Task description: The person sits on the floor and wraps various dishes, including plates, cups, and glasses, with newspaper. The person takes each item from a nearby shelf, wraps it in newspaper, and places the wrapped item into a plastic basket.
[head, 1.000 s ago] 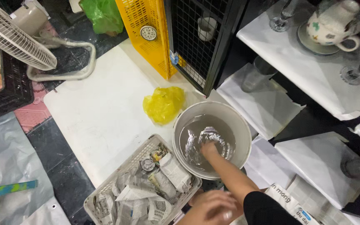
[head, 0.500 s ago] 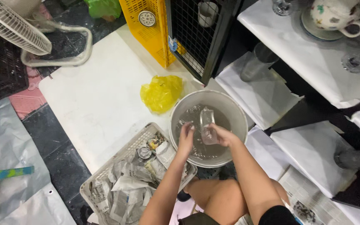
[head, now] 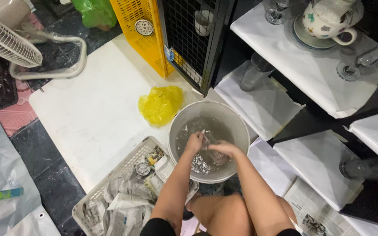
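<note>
Both of your hands are inside the grey bucket (head: 208, 140), which stands on the floor between your knees and is partly filled with water. Your left hand (head: 194, 142) is curled closed around the upper end of a clear glass (head: 206, 146), and your right hand (head: 222, 149) is cupped around its lower part, so the glass sits between the two hands at the water surface; its exact shape is difficult to see through the water and the reflections. To do this washing well, I think you should keep one hand firm on the glass as a support and let the other hand turn and rub, because wet glass slips easily. Keep it low over the water and away from the bucket wall, so a slip does not knock it against the wall. Just beside the bucket on your left is the white plastic basket (head: 93, 199) full of crumpled newspaper (head: 125, 196), and a yellow plastic bag (head: 161, 103) lies on the white board (head: 88, 118) behind it. On your right, shelves covered with white paper (head: 263, 102) hold more glassware.
</note>
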